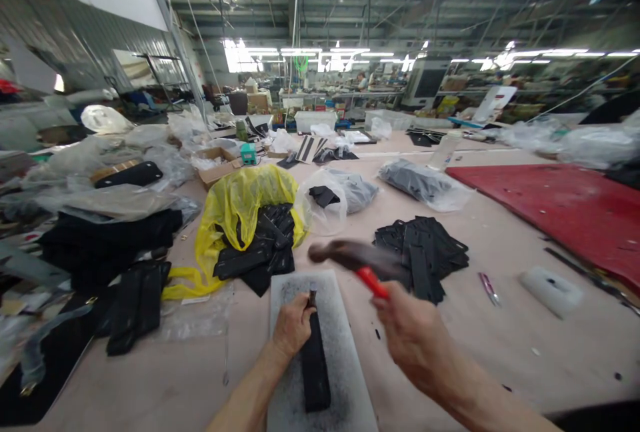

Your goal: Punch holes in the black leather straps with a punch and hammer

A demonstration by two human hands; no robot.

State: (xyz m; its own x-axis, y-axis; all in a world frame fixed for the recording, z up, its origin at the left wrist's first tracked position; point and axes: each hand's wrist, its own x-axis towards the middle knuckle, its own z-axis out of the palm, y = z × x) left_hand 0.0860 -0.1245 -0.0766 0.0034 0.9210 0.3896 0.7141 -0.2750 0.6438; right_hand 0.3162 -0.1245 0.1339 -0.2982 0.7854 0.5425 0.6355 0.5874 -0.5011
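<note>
My right hand [407, 325] is wrapped round the red handle of a hammer [373, 282], whose dark head is blurred by motion above the table. In my left hand [294, 324], the fingers pinch a short metal punch [313, 295], which stands upright at the far end of a black strip [315, 369]. That strip lies lengthwise on a pale, black-speckled board [345, 352]. The punch's lower tip is hidden by my fingers. A pile of black pieces [425, 252] lies beyond the hammer, and more black strips [260, 245] spill from a yellow plastic bag [250, 192].
A red board [555, 212] covers the table's right side. Nearer lie a white block [553, 291] and a pink pen-like tool [489, 289]. Clear plastic bags [425, 182] with dark pieces sit farther back. Black material [137, 305] and plastic wrapping crowd the left.
</note>
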